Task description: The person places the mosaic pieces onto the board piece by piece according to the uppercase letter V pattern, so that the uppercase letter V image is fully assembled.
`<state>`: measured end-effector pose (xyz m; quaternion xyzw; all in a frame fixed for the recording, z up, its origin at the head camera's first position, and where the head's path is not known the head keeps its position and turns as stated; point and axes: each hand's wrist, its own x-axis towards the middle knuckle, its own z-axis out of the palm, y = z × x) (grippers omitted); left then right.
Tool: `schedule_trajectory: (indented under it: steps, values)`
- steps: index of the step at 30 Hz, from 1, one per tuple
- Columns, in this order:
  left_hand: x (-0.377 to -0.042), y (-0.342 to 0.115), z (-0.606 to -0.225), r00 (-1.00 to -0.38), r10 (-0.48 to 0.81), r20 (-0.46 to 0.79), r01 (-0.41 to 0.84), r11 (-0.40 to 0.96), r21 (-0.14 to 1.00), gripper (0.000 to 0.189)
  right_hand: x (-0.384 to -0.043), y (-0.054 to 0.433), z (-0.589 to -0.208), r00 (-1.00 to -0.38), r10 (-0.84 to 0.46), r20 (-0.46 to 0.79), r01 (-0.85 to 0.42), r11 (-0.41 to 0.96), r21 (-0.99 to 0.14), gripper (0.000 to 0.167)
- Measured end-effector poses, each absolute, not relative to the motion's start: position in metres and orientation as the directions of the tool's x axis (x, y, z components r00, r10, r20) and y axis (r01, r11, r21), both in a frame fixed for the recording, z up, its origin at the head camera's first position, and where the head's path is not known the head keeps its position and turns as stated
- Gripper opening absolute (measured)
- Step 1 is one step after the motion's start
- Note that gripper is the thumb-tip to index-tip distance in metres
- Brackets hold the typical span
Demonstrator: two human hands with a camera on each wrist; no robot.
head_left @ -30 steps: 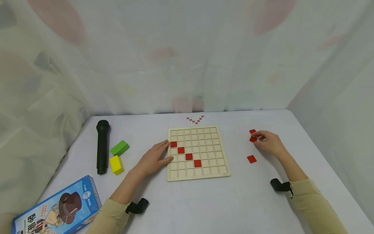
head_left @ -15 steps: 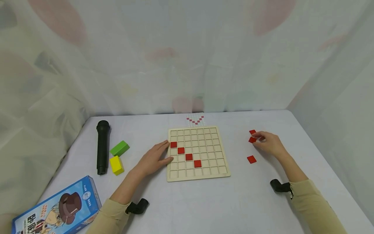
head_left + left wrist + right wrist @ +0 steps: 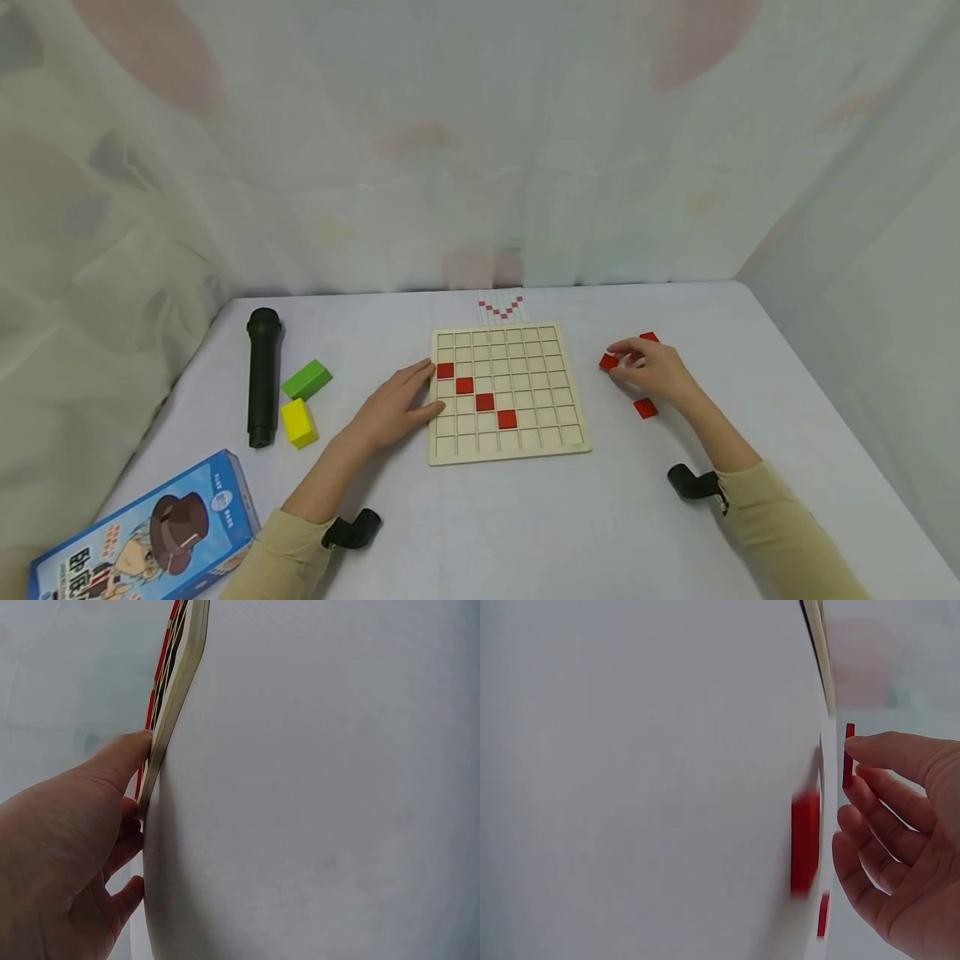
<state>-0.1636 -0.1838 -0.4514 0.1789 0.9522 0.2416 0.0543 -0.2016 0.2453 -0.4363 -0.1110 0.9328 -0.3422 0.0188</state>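
Observation:
A pale wooden grid board [image 3: 540,396] lies flat on the table, with several red square tiles seated in a diagonal on its left half. My left hand [image 3: 390,408] rests at the board's left edge, fingers extended and thumb on the rim. Right of the board, my right hand [image 3: 656,372] pinches a red square tile [image 3: 609,362] between thumb and fingertips. In the right wrist view that tile [image 3: 848,755] is seen edge-on, raised off the cloth. Two loose red tiles lie on the table, one behind the right hand [image 3: 648,337] and one in front of it.
Behind the board lies a small pattern card [image 3: 503,307] with a red V of squares. To the left are a black microphone [image 3: 264,375], a green block [image 3: 307,380], a yellow block [image 3: 300,423] and a blue box [image 3: 150,533]. Fabric walls surround the table.
My right hand has picked up one red tile from the loose ones and moved left with it toward the board. The left hand has stayed where it was.

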Motion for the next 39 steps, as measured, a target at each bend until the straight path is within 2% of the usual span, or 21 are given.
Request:
schedule_trajectory:
  steps: [6, 17, 25, 39]
  values:
    - [-0.166, -0.184, -0.454, -0.929, 0.369, -0.027, 0.314, 0.824, 0.471, 0.076, -0.196, 0.208, -0.438, -0.95, -0.304, 0.067, -0.265, 0.678, -0.686, 0.031]
    - [-0.166, -0.184, -0.453, -0.929, 0.37, -0.011, 0.322, 0.821, 0.472, 0.077, -0.192, 0.158, -0.437, -0.89, -0.456, 0.012, -0.321, 0.606, -0.728, 0.03]
    - [-0.165, -0.185, -0.452, -0.929, 0.369, -0.012, 0.321, 0.822, 0.47, 0.076, -0.187, 0.143, -0.433, -0.847, -0.53, 0.044, -0.413, 0.603, -0.683, 0.03]
    - [-0.166, -0.183, -0.452, -0.927, 0.374, -0.013, 0.325, 0.823, 0.465, 0.076, -0.184, 0.135, -0.433, -0.802, -0.592, 0.077, -0.49, 0.579, -0.652, 0.028]
